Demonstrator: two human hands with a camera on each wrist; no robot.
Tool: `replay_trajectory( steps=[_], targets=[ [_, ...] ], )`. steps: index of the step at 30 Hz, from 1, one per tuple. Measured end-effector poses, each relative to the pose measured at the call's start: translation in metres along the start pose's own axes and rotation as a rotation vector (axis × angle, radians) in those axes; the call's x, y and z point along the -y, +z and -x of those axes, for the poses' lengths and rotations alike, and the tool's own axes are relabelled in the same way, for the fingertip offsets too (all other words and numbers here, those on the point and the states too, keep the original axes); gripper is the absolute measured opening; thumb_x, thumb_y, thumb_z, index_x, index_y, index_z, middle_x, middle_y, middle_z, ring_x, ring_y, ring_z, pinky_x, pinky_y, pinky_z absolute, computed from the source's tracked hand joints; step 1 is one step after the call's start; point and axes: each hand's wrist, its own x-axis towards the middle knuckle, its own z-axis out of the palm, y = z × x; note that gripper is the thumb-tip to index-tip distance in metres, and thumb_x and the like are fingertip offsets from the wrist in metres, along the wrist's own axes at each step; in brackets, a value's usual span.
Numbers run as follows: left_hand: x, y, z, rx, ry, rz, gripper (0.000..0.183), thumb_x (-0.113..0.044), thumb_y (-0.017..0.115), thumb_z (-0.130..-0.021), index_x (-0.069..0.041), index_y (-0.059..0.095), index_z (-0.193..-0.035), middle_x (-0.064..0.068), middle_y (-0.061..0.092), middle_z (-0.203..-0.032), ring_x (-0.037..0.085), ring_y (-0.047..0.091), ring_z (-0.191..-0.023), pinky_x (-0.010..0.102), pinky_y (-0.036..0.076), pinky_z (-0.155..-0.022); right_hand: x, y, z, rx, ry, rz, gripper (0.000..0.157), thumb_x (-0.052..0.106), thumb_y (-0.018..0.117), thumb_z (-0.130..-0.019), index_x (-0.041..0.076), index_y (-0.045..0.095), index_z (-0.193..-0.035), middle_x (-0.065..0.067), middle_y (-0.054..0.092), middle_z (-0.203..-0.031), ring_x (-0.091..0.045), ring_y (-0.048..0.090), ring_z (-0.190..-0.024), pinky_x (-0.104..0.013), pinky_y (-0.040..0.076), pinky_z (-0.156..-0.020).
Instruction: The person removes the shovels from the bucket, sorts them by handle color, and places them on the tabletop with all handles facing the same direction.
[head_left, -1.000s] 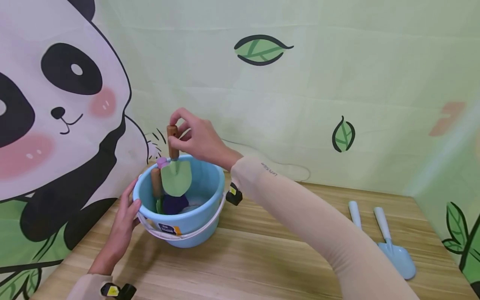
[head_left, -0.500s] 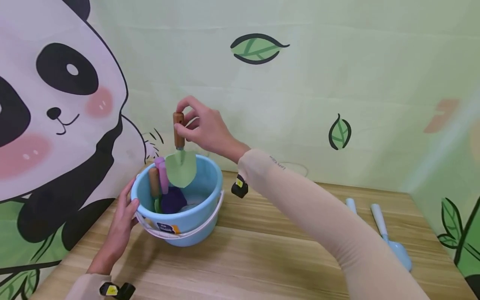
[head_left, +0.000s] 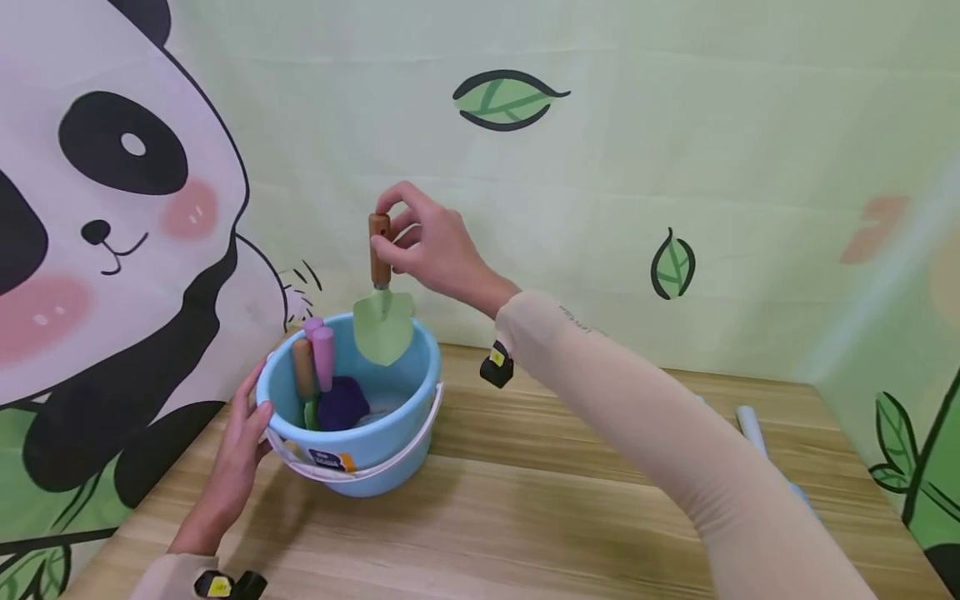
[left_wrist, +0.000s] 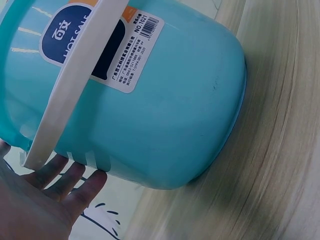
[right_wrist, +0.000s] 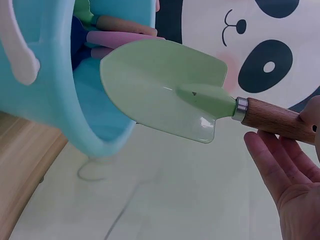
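A light blue bucket [head_left: 408, 462] with a white handle [left_wrist: 75, 75] stands on the wooden table at the left. My left hand [head_left: 234, 467] rests against its left side, thumb at the rim and fingers spread fairly straight along the outer wall. Over the bucket's mouth, my right hand [head_left: 442, 250] pinches the wooden handle of a pale green trowel [head_left: 384, 329] near the top, blade pointing down. Inside the bucket lean a wooden-handled green tool [head_left: 303, 367] and purple-handled tools [head_left: 324, 354] with a dark blue end [head_left: 343, 404]. Their lower ends are partly hidden.
At the right of the table [head_left: 525, 517] lies a light blue tool [head_left: 750, 427], mostly hidden behind my right sleeve [head_left: 645, 442]. A cloth backdrop [head_left: 585, 192] with a panda and leaves rises behind the table.
My right hand has lifted the trowel up and to the right, so its blade sits higher over the bucket. My left hand stays at the bucket's side.
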Motion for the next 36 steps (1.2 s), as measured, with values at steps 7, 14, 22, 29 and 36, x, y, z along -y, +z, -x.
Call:
replay_trajectory(
  steps=[7,14,22,29,36],
  targets=[
    [0.000,-0.001,0.000,0.004,0.004,-0.024,0.057,-0.040,0.029,-0.110,-0.041,0.011,-0.164,0.009,0.017,-0.168,0.029,0.031,-0.143,0.056,0.035,-0.109,-0.004,-0.011,0.002,-0.013,0.015,-0.007,0.026,0.009,0.069,-0.097,0.011,0.055,-0.117,-0.007,0.070,-0.096,-0.016,0.072,-0.080,-0.029,0.060,-0.070],
    [0.000,0.000,0.000,0.003,0.005,-0.005,0.057,-0.040,0.029,-0.110,-0.041,0.010,-0.164,0.009,0.015,-0.168,0.035,0.028,-0.145,0.070,0.027,-0.110,-0.009,-0.024,0.006,-0.031,0.020,-0.009,0.025,0.008,0.069,-0.097,0.011,0.054,-0.117,-0.006,0.069,-0.096,-0.017,0.072,-0.080,-0.029,0.061,-0.071],
    [-0.002,0.001,0.000,0.008,0.009,-0.015,0.057,-0.042,0.028,-0.110,-0.043,0.009,-0.164,0.009,0.013,-0.169,0.037,0.025,-0.147,0.076,0.024,-0.108,-0.010,-0.038,0.013,-0.067,0.083,-0.005,0.029,0.008,0.069,-0.098,0.008,0.054,-0.124,-0.012,0.069,-0.101,-0.025,0.073,-0.087,-0.033,0.061,-0.073],
    [-0.001,0.002,0.000,0.005,0.002,-0.008,0.057,-0.042,0.029,-0.110,-0.043,0.009,-0.164,0.010,0.014,-0.169,0.034,0.026,-0.146,0.076,0.023,-0.108,0.012,-0.054,0.025,-0.095,0.138,-0.022,0.029,0.003,0.066,-0.098,0.002,0.054,-0.124,-0.020,0.068,-0.103,-0.033,0.073,-0.090,-0.042,0.062,-0.076],
    [0.001,0.000,0.000,0.000,0.007,-0.003,0.057,-0.038,0.030,-0.110,-0.039,0.011,-0.164,0.008,0.016,-0.168,0.022,0.032,-0.142,0.051,0.036,-0.111,0.000,-0.070,0.031,-0.124,0.173,-0.012,0.029,0.005,0.066,-0.098,0.003,0.054,-0.124,-0.019,0.067,-0.103,-0.032,0.072,-0.090,-0.041,0.062,-0.076]
  ],
)
